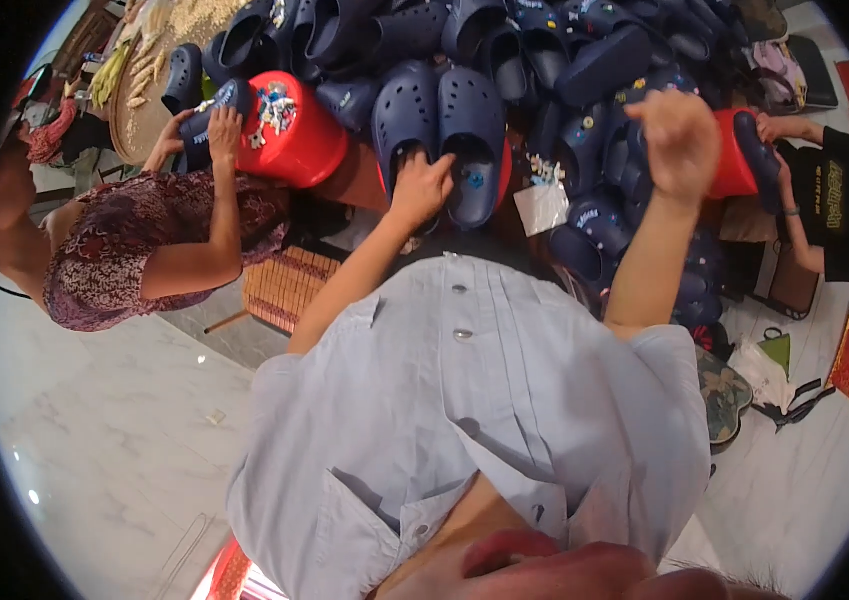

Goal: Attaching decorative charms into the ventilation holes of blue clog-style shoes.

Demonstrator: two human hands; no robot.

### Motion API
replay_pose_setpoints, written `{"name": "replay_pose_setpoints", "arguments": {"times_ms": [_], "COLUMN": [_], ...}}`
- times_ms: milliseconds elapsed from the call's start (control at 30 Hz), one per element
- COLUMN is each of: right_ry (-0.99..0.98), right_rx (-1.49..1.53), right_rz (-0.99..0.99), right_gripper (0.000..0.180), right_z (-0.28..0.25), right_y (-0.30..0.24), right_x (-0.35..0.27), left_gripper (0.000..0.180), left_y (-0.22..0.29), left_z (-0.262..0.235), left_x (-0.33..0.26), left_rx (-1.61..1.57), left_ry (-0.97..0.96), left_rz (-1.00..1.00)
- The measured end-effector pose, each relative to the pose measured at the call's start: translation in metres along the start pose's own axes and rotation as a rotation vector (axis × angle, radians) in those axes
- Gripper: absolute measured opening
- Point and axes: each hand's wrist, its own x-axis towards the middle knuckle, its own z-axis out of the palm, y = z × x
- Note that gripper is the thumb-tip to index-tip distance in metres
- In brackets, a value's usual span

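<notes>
Side by side in front of me are two navy clogs, the left clog (407,100) and the right clog (472,105), with toes pointing away. My left hand (423,190) is at their openings, fingers in the left one and a fingertip at the right one's edge, closed on their adjoining sides. A small blue charm (475,181) shows inside the right clog. Raised over the pile at the right is my right hand (682,145), fingers curled in; whatever they hold, if anything, is hidden. Part of a red support shows beneath the clogs.
A heap of navy clogs (605,65) fills the far side. Small charms lie on a red upturned bucket (295,135) at left and by a clear bag (545,207). Co-workers at left (160,240) and right (825,200) each handle a clog. A bamboo-slat chair (285,290) stands near left.
</notes>
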Motion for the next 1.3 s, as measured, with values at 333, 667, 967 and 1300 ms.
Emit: {"name": "replay_pose_setpoints", "arguments": {"times_ms": [333,667,967,1300], "right_ry": [0.641,-0.038,-0.31,-0.318], "right_rx": [-0.956,-1.562,-1.727,-1.544], "right_rz": [0.886,1.201,1.103,0.911], "right_gripper": [0.016,0.06,0.044,0.029], "right_z": [-0.135,-0.131,-0.167,-0.178], "right_y": [0.201,0.27,0.302,0.29], "right_x": [-0.215,-0.188,-0.214,-0.208], "left_gripper": [0.03,0.033,0.039,0.043], "left_y": [0.007,0.001,0.011,0.022], "left_z": [-0.005,-0.007,-0.01,-0.018], "left_x": [0.01,-0.003,-0.004,0.004], "left_rx": [0.044,0.05,0.083,0.112], "left_ry": [-0.041,-0.08,-0.103,-0.153], "left_rz": [-0.009,-0.081,-0.075,-0.16]}}
